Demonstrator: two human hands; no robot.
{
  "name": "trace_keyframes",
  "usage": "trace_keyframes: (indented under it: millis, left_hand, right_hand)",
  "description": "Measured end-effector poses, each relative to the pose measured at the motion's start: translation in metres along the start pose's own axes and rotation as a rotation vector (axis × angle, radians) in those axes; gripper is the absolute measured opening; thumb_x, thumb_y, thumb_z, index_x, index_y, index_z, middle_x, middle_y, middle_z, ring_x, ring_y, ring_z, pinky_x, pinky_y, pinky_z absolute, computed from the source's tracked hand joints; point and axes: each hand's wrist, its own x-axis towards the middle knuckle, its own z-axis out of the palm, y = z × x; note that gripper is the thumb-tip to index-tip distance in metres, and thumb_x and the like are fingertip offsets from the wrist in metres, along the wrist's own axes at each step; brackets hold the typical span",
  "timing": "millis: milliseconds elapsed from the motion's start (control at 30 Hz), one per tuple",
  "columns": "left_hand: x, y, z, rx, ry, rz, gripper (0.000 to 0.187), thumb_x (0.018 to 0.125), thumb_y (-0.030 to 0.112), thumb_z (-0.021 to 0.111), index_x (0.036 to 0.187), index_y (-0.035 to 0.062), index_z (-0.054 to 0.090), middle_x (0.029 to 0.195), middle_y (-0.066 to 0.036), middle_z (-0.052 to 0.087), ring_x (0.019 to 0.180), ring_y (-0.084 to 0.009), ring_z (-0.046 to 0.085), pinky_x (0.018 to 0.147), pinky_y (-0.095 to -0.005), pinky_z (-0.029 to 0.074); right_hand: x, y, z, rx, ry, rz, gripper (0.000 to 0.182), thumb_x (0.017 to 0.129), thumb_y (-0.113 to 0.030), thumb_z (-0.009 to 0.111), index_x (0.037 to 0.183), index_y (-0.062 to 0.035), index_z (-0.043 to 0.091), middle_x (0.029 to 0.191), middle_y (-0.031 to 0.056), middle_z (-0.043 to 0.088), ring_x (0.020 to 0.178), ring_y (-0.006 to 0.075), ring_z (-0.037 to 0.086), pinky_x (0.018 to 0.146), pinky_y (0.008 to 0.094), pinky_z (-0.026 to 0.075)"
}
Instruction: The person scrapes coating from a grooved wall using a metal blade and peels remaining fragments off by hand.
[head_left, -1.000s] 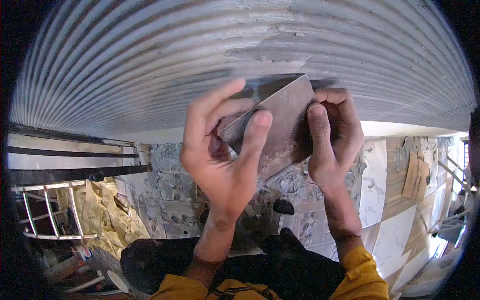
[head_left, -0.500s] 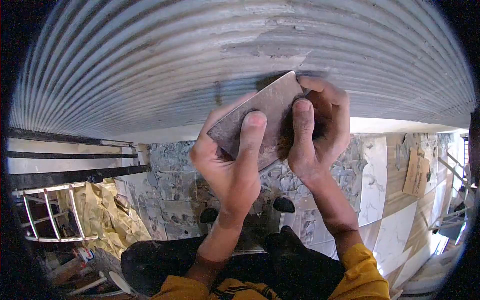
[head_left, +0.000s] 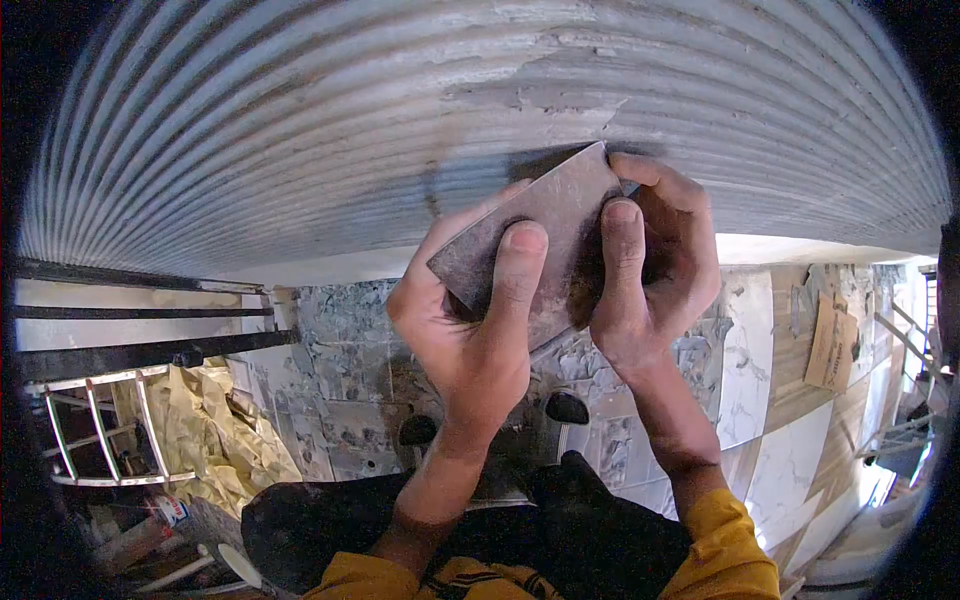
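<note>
Both hands grip a flat, four-cornered grey-brown plate (head_left: pixel 568 205), dusty and scuffed, with a thin pale edge. It is tilted, its far corner overlapping the ribbed grey surface (head_left: pixel 330 150) in front of me. My left hand (head_left: pixel 475 310) has its thumb pressed on the plate's near face, with the fingers hidden behind. On the right side, my right hand (head_left: pixel 650 270) presses its thumb near the edge and curls its index finger towards the upper corner. The plate's exact kind cannot be told. A rough, whitish smear (head_left: pixel 560 105) crosses the ribs above it.
Below lies a floor (head_left: pixel 350 390) spotted with grey mortar, with my shoes (head_left: pixel 568 408) on it. Black rails (head_left: pixel 150 345), a white metal rack (head_left: pixel 100 425) and crumpled yellowish sheeting (head_left: pixel 220 425) are at the left. A cardboard piece (head_left: pixel 832 345) lies on patterned tiles (head_left: pixel 800 440) at the right.
Both hands and the plate have shifted slightly to the right along the ribbed surface. The grip looks the same.
</note>
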Motion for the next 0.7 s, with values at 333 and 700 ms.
trace_keyframes:
  millis: [333,700]
  left_hand:
    - [0.001,0.007,-0.002,0.010,-0.017,-0.080,0.025,0.088,0.012,0.071,0.106,-0.0057,0.068,0.093,-0.007,0.070,0.085,-0.0096,0.061,0.080,-0.0245,0.049]
    - [0.006,-0.015,0.013,-0.136,0.086,-0.054,0.024,0.088,0.013,0.072,0.103,-0.0057,0.068,0.092,-0.007,0.070,0.084,-0.0108,0.061,0.080,-0.0257,0.049]
  right_hand:
    - [0.002,-0.014,-0.005,0.006,-0.039,0.157,0.018,0.094,-0.007,0.057,0.109,0.0000,0.064,0.067,-0.0022,0.055,0.059,0.0030,0.043,0.053,0.0200,0.034]
    - [0.003,0.002,0.001,-0.025,0.002,0.091,0.012,0.093,-0.005,0.061,0.103,0.0010,0.064,0.090,0.0104,0.069,0.074,0.0106,0.060,0.066,0.0239,0.048]
